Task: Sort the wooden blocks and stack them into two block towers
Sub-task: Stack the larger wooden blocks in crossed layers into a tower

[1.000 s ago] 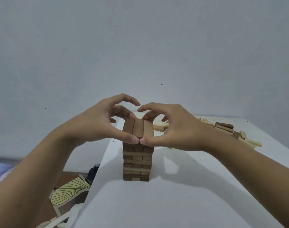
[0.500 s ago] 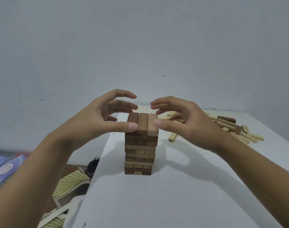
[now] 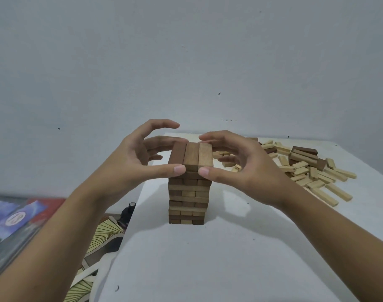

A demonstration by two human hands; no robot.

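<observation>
The tower [image 3: 188, 199] stood on the white table [image 3: 208, 258] directly between the two hands, built of crossed layers in mixed brown and tan. Its top row [image 3: 191, 155] held three blocks side by side, the darkest nearest the left hand [image 3: 134, 162]. That hand pinched the row: its thumb pressed flat on the near end and a curled finger met the far end, while the forefinger arched free above. The right hand [image 3: 240, 166] gripped the same row in mirror fashion, thumb on the near end of the palest block and fingers bent over the far end.

How firmly the far fingers bore on the wood could not be made out, since the blocks themselves hid the contact. The right hand also covered part of the loose blocks [image 3: 312, 173], a heap of mostly pale pieces with a few dark ones, lying beyond and outward of the right wrist. Both forearms ran out of the bottom of the view.

The table edge passed under the left wrist; below it sat a dark bottle [image 3: 126, 214], a fan-patterned sheet [image 3: 101, 234] and a colourful cover [image 3: 16, 216]. Bare tabletop lay beneath both forearms, nearer the person than the tower.
</observation>
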